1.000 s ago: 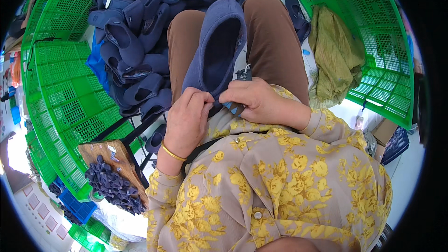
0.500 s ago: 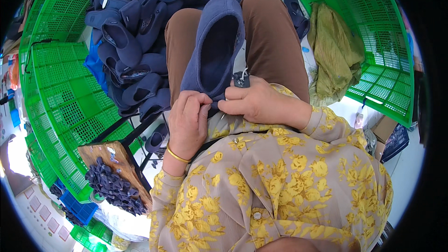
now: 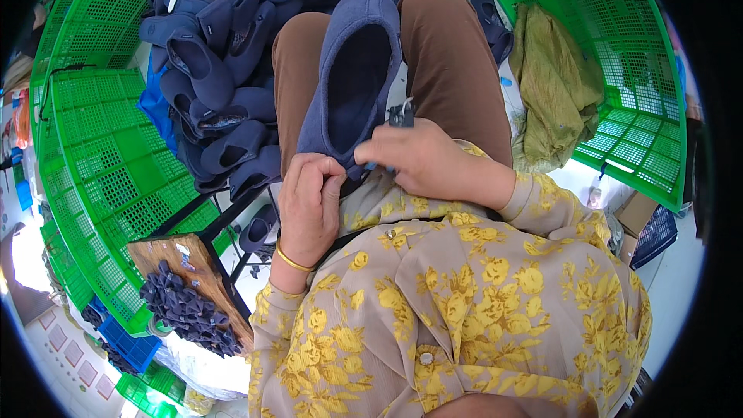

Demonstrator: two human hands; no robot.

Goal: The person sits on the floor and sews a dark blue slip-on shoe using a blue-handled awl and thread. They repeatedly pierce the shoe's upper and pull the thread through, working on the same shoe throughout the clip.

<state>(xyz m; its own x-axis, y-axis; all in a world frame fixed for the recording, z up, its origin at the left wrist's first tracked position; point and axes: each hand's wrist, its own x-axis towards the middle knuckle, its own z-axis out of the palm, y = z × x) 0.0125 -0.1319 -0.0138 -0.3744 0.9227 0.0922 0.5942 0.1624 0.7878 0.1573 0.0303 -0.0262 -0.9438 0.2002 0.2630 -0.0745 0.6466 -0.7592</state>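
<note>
A dark blue fabric slipper rests upright along my lap, its opening facing me and its far end between my knees. My left hand is closed, thumb and forefinger pinching a small dark blue fabric piece at the slipper's near end. Just to the right, my right hand is bent close to the same spot. Its fingertips are smeared by motion, so what they hold is unclear. One of its fingers wears a dark band with a bit of white thread at its top.
Many dark blue slippers are heaped beyond my knees to the left. Green plastic crates stand at the left, another green crate at the right beside an olive cloth. Small dark blue fabric bows lie on a wooden board.
My right hand has shifted slightly and its fingertips are now blurred, lifted a little from the slipper's near end. The left hand keeps its pinch; the slipper has barely moved.
</note>
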